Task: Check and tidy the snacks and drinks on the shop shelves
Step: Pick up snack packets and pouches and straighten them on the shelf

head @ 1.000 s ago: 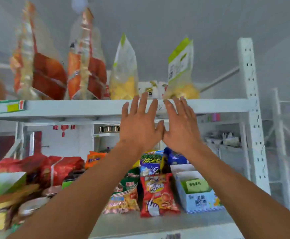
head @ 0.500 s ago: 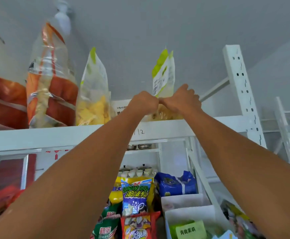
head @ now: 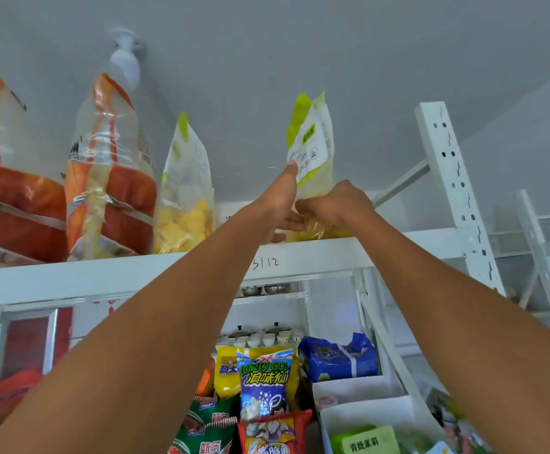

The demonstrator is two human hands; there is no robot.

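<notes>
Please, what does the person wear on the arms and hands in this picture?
Nothing that I can see. The left forearm and the right forearm are bare, with no sleeve in view. The left hand and the right hand have no gloves, and no watch, bracelet or ring shows.

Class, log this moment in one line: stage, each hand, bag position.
stage: tidying top shelf | left hand: holds green-topped snack bag, thumb on label | right hand: grips its lower part | bag: upright
</notes>
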